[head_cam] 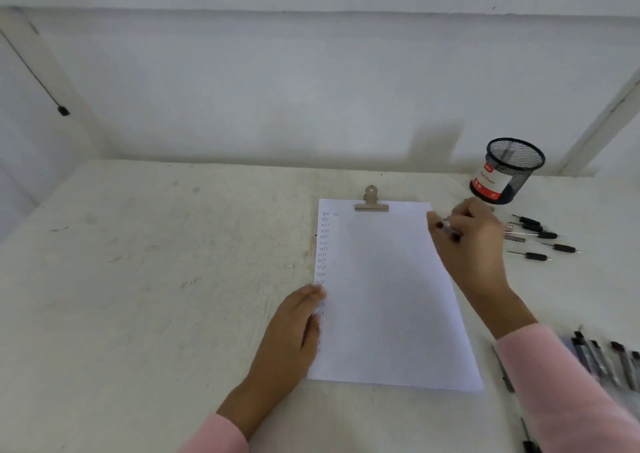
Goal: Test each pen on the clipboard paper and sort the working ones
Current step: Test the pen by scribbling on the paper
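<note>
One column of test marks fills the left margin of the paper (388, 290), a second barely begun. The right hand (474, 234) pinches a pen (448, 227) at centre right; the left hand (291, 328) lies flat on the sheet. Five pens (540, 236), apparently sorted, lie farther right; more pens (602, 359) wait lower right.

Loose pens (540, 236) crowd the table (156, 262) beside the mesh cup (509, 172).

I read this as a plain office-style desk station: a scuffed white tabletop (156, 262) against a bare white wall (277, 89), a black wire-mesh pen cup (512, 165), a silver-clipped clipboard of white paper (388, 297).
</note>
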